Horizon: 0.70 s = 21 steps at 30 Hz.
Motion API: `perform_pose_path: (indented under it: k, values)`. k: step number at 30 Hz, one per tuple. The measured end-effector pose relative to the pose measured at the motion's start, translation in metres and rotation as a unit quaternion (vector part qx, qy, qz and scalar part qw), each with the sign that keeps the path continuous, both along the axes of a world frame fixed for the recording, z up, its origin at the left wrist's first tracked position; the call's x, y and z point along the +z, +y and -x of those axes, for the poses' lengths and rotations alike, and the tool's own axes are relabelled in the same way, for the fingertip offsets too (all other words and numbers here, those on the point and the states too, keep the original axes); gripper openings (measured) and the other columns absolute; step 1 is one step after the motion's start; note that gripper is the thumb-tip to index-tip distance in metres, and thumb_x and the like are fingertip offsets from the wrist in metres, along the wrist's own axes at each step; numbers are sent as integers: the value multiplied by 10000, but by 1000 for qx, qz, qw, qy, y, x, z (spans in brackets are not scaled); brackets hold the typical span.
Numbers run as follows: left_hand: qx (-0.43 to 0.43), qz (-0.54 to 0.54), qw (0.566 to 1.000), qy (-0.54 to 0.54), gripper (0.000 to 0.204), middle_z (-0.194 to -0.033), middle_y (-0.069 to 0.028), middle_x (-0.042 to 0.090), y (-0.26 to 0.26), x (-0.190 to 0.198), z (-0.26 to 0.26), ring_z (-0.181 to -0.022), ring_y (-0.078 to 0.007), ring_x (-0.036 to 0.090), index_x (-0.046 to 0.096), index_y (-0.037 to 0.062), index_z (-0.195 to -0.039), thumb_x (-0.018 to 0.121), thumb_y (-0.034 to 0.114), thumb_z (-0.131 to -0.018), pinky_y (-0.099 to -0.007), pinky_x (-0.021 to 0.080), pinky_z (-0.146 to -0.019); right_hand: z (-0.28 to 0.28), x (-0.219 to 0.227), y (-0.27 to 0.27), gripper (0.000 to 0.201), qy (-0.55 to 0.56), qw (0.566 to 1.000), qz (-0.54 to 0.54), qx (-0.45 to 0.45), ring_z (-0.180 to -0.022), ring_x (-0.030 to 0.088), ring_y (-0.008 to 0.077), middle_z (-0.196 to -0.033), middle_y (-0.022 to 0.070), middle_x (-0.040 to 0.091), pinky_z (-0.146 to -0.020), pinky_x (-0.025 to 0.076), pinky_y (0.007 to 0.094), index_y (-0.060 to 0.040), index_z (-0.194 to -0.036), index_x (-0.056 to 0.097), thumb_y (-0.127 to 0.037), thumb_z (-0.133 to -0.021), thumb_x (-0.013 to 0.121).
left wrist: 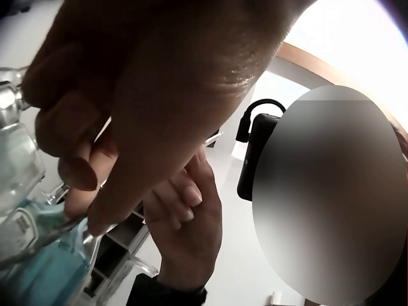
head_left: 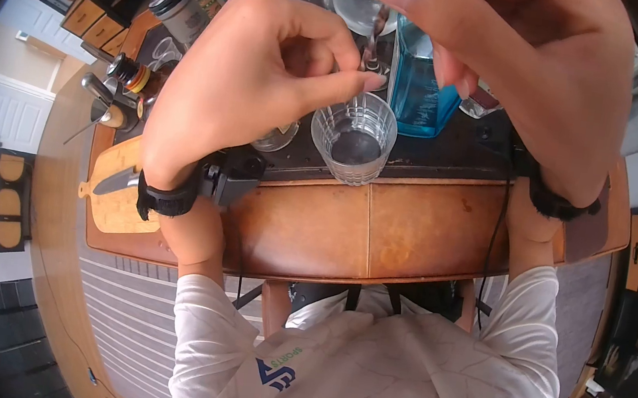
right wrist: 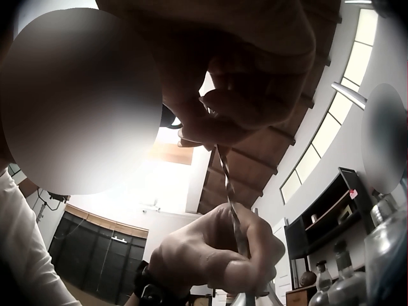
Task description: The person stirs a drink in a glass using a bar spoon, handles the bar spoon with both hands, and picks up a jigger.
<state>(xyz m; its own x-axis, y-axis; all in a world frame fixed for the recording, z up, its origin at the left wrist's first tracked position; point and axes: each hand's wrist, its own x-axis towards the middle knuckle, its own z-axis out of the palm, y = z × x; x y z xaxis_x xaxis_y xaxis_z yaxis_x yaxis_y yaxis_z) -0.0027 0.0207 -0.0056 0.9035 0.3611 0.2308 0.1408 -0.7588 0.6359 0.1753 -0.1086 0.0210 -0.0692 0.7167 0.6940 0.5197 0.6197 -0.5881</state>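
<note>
A metal bar spoon with a twisted shaft (right wrist: pixel 228 182) runs between both hands. My left hand (head_left: pixel 238 76) pinches it low, between thumb and curled index finger. Higher up, my right hand (head_left: pixel 523 57) grips the shaft's upper end with its fingertips; in the right wrist view the shaft enters those fingers. Below the left fingertips stands a cut-glass tumbler (head_left: pixel 352 145), near the edge of the dark mat. The spoon's lower end is largely hidden by the left hand and overlaps the glass rim in the head view. Just right of the tumbler is a blue glass bottle (head_left: pixel 418 91).
A larger clear glass (head_left: pixel 352 6) stands behind the spoon. Several bottles line the left, one dark with a yellow-and-red band (head_left: pixel 132 76). At the table's left edge a knife (head_left: pixel 116 181) lies on a wooden cutting board (head_left: pixel 131 215). A metal jigger (head_left: pixel 97 112) stands beyond.
</note>
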Motion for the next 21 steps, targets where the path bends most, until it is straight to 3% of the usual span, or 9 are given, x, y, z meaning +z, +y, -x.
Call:
perform_pose_path:
  k: [3, 8, 10, 14, 17, 21]
  values:
    - [-57, -13, 997, -57, 185, -613, 89, 528, 2, -13, -11, -553, 26, 409, 682, 4, -762, 793, 72, -893, -180, 285, -491, 4, -1, 2, 222, 3, 1000, 2, -3, -488, 544, 21, -598, 26, 655, -436, 352, 177, 20, -787, 702, -128, -948, 736]
    - [-98, 12, 995, -5, 207, -635, 75, 549, -7, -2, -9, -573, 23, 430, 634, -2, -745, 775, 26, -894, -184, 326, -514, 33, 3, 14, 225, 4, 1000, 7, -2, -487, 542, 21, -596, 25, 653, -436, 351, 177, 19, -783, 700, -128, -949, 735]
    - [-173, 1, 985, -27, 274, -648, 62, 575, -2, -5, -8, -587, 21, 450, 586, 9, -687, 783, 13, -878, -183, 341, -527, 11, 1, 6, 226, 4, 1000, 9, -3, -486, 541, 20, -596, 25, 652, -436, 350, 177, 19, -781, 699, -128, -949, 734]
    - [-180, 3, 984, -6, 325, -644, 57, 581, 3, -1, -1, -582, 17, 459, 551, 26, -649, 792, 13, -866, -179, 337, -525, -1, 1, 3, 228, 8, 1000, 11, -6, -486, 540, 20, -594, 25, 651, -436, 349, 178, 18, -778, 698, -128, -950, 733]
    - [10, 40, 999, 22, 329, -620, 73, 540, -6, 10, 0, -581, 20, 451, 555, 28, -643, 800, 19, -863, -171, 332, -523, -3, 0, 4, 230, 11, 1000, 12, -9, -485, 539, 20, -593, 25, 650, -436, 348, 178, 17, -776, 697, -128, -951, 732]
    - [-4, -9, 999, -42, 249, -609, 87, 516, -2, -4, -6, -579, 29, 433, 626, 5, -694, 794, 30, -875, -171, 308, -513, 15, 1, 10, 232, 14, 1000, 16, -12, -484, 538, 19, -592, 24, 649, -435, 347, 178, 16, -773, 695, -127, -951, 731]
